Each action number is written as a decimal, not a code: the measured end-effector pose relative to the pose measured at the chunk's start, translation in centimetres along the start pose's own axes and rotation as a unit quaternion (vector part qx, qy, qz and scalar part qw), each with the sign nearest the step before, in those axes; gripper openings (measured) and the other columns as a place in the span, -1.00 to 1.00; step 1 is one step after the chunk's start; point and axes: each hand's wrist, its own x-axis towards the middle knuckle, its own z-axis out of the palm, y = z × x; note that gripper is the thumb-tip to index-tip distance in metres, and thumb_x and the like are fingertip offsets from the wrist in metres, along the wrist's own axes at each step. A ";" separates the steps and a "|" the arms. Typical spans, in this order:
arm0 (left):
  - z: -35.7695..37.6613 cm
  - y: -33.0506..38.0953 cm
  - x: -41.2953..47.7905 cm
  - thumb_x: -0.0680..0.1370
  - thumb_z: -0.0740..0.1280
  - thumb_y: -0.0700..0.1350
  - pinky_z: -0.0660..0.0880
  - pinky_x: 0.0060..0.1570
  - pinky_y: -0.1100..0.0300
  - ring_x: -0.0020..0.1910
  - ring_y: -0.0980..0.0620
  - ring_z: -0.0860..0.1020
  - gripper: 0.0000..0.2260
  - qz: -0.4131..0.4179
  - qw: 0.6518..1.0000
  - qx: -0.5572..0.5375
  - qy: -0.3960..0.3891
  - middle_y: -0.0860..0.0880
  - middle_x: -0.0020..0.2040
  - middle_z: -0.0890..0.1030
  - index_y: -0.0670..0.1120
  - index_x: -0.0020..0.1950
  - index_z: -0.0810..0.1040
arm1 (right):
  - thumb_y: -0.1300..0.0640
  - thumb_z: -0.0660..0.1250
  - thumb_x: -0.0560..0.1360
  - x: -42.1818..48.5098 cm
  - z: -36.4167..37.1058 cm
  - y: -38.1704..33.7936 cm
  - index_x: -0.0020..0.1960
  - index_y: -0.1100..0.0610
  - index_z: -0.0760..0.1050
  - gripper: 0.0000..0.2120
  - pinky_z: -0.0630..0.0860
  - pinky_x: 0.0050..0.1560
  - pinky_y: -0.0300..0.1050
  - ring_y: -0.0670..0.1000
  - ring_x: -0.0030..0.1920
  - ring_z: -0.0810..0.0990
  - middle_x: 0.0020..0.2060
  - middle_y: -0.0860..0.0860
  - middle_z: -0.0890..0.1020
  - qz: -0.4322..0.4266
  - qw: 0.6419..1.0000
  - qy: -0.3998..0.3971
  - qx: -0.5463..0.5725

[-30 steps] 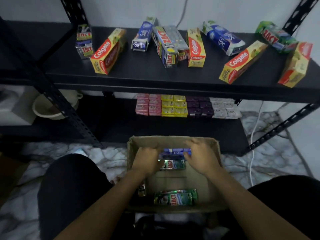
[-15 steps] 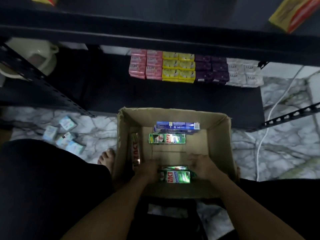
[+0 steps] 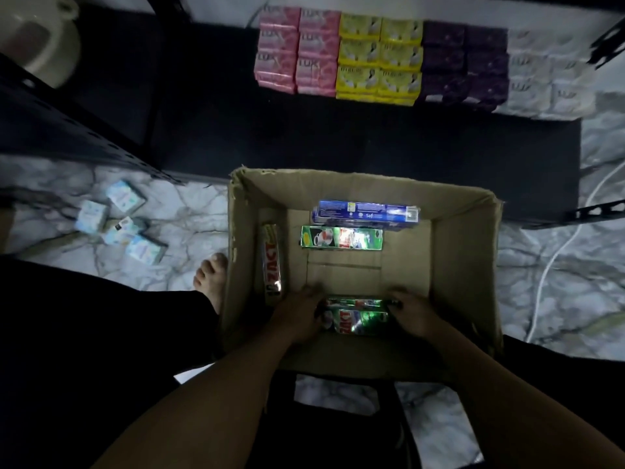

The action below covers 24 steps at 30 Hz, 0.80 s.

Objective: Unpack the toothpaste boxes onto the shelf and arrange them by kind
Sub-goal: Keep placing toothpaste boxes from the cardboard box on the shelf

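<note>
Green, shiny, red-lettered — the toothpaste box (image 3: 356,319) sits in the carton (image 3: 466,265) at lower centre of the frame, long axis left to right; our left hand (image 3: 297,316) and right hand (image 3: 414,314) grip its ends.

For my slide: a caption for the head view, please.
Left hand and right hand grip green toothpaste boxes in cardboard box.

Head-worn wide-angle camera, aimed steeply down from above.

The view looks almost straight down into an open cardboard box (image 3: 463,265) on the floor. It is close enough that both forearms enter from the bottom edge. The left hand (image 3: 297,316) and right hand (image 3: 412,314), holding a green toothpaste box (image 3: 358,319), sit just below centre. The lower shelf (image 3: 338,140), ahead of the person, fills the top of the frame.
</note>
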 end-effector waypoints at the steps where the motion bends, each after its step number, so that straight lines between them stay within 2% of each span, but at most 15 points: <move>1: 0.0 0.0 0.0 0.55 0.40 -0.01 0.28 0.46 0.05 0.49 -0.15 0.31 -0.41 -0.004 1.000 0.002 -0.002 -0.07 0.56 0.29 0.02 0.56 0.31 | 0.21 0.23 0.63 0.1 0.1 0.1 0.43 0.14 0.44 -0.63 0.35 0.38 -0.10 0.12 0.38 0.44 0.43 0.08 0.44 0.002 1.000 -0.001 0.000; 8: 0.1 -0.1 -0.1 0.46 0.52 0.00 0.38 0.38 0.00 0.41 -0.11 0.39 -0.42 -0.012 1.000 -0.006 0.011 -0.04 0.45 0.40 -0.01 0.45 0.44 | 0.21 0.23 0.63 0.4 0.3 0.4 0.35 0.17 0.52 -0.70 0.41 0.26 -0.13 0.12 0.30 0.48 0.37 0.11 0.48 0.004 1.000 0.002 0.012; 14: -0.4 -0.2 -0.2 0.42 0.56 -0.01 0.39 0.29 0.11 0.35 -0.10 0.44 -0.42 -0.007 1.000 -0.024 0.009 -0.06 0.38 0.45 -0.08 0.39 0.47 | 0.18 0.22 0.64 0.5 0.6 0.5 0.36 0.16 0.51 -0.69 0.41 0.22 -0.15 0.12 0.30 0.48 0.38 0.10 0.47 0.012 1.000 0.004 0.025; 18: -0.6 0.0 -0.5 0.41 0.57 -0.03 0.41 0.32 0.09 0.35 -0.10 0.44 -0.42 -0.011 1.000 -0.028 0.002 -0.06 0.38 0.44 -0.09 0.37 0.47 | 0.16 0.22 0.64 0.6 0.6 0.6 0.33 0.15 0.52 -0.71 0.39 0.05 -0.22 0.11 0.23 0.53 0.30 0.11 0.53 0.033 0.998 -0.005 0.053; 24: -0.7 0.1 -0.8 0.40 0.58 -0.08 0.44 0.26 0.09 0.33 -0.08 0.45 -0.48 -0.012 0.999 -0.039 0.009 -0.05 0.36 0.46 -0.08 0.30 0.50 | 0.13 0.27 0.61 0.8 0.7 0.7 0.20 0.08 0.56 -0.80 0.46 0.04 -0.17 0.10 0.14 0.58 0.19 0.11 0.61 0.058 0.994 -0.004 0.095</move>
